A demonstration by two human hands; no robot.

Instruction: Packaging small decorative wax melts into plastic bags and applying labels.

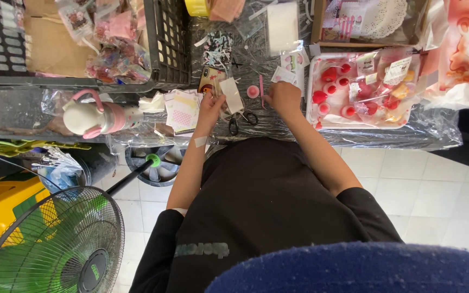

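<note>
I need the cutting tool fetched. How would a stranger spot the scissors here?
Start at the plastic-covered table; find the left hand and right hand. The scissors lie between them at the near edge: the only thing with black loop handles.

A clear bag (370, 87) of red and pink pieces is lying in the white tray (311, 92) at right. Pink-filled clear packets (116, 51) are sitting by the black crate (165, 49). A stack of pastel cards (183, 110) is lying beside the left hand (210, 108), which is pinching a white label (231, 95).

Free counter room lies only between the scissors (242, 120) and the counter's front edge; a white tray (313, 87) blocks the right, a black crate (166, 43) the left rear.
</note>
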